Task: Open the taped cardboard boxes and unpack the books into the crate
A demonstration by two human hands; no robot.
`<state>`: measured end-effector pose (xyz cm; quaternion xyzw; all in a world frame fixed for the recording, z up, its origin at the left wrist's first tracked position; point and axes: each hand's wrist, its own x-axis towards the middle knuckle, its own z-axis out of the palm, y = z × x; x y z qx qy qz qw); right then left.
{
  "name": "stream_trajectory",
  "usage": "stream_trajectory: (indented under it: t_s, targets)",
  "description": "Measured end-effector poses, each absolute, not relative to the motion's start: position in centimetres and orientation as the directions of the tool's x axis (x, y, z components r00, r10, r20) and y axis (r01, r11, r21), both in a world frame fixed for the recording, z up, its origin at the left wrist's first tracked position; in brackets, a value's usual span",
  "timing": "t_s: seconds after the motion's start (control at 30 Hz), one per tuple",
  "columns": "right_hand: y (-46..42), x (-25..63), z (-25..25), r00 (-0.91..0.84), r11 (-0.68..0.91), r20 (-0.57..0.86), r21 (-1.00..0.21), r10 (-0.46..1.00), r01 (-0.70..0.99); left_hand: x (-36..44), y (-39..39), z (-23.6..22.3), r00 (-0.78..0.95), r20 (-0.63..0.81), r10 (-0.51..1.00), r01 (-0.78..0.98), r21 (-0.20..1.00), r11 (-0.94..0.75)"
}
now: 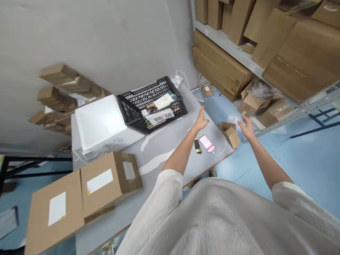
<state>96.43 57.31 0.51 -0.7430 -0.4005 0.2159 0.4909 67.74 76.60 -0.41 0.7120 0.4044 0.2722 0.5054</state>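
My left hand (201, 121) is over the right part of the grey table (183, 163), its fingers stretched out and nothing in it. Closest below it lie a pink phone (206, 143), partly blurred, with a white cable (224, 143), and a black and yellow utility knife (197, 145). Beyond the table edge, my right hand (247, 128) is in the air with fingers apart and slightly bent. It appears to hold nothing. Near it are a small open cardboard box (231, 135) and a piece of clear plastic packaging (231, 119).
A black mesh crate (130, 118) holding papers and small packs stands beside a white bin (101, 122). Two labelled cartons (101, 177) sit at the table's left. Metal shelving (225, 37) loaded with cardboard boxes rises at right. Boxes (60, 102) are stacked by the wall.
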Motion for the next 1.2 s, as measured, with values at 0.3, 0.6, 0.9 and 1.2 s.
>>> stream_trajectory:
  t_s: [0.3,0.6,0.9,1.2]
  targets:
    - [60.6,91.5,-2.2,0.390,-0.137,0.018,-0.921,0.921,0.366,60.4,73.3,0.1,0.403,-0.053,0.914,0.416,0.900,-0.131]
    - [64.0,83.3,-3.9,0.164,-0.095,-0.046,-0.948,0.985,0.304,50.5,67.9,-0.1,0.221,-0.125,0.967,0.469,0.883,0.008]
    - [65.4,71.4,-2.2,-0.033,-0.041,-0.055,-0.943,0.998,0.331,39.3,62.8,-0.1,0.057,-0.155,0.986,0.464,0.879,0.111]
    - [64.0,57.8,-1.7,-0.190,-0.041,-0.123,-0.921,0.974,0.387,27.5,58.1,-0.2,-0.063,-0.155,0.986,0.461,0.872,0.167]
